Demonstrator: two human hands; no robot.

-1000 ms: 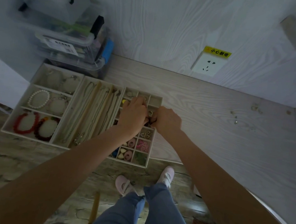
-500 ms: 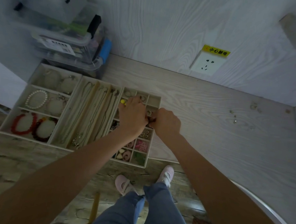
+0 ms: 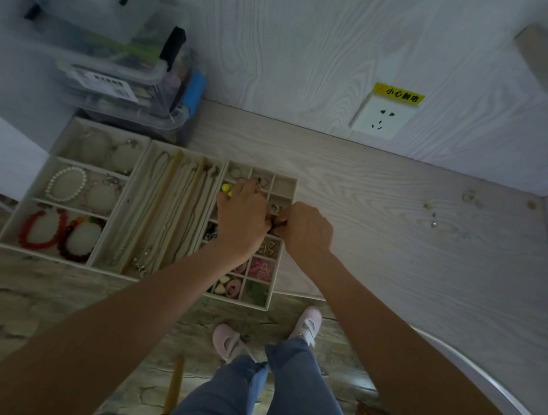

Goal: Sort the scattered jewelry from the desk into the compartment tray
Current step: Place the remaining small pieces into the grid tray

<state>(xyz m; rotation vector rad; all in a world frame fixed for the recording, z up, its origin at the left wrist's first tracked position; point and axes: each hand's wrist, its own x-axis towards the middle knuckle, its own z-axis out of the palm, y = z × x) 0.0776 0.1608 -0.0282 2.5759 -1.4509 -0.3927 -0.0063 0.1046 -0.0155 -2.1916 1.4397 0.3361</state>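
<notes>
1. The pale wood desk point(image 3: 380, 237) runs along the wall, with the compartment tray point(image 3: 70, 263) at its front left edge.
2. Behind the tray sit stacked clear storage boxes point(image 3: 117, 82).
3. Over the tray's right-hand grid of small cells, the left hand point(image 3: 241, 219) and right hand point(image 3: 307, 232) meet, fingers curled together; I cannot tell what they pinch.
4. A pearl bracelet point(image 3: 66, 184) lies in the tray's left section, red bracelets point(image 3: 43, 230) just in front of it.
5. Far right of the tray, scattered jewelry point(image 3: 434, 217) lies loose on the desk.
</notes>
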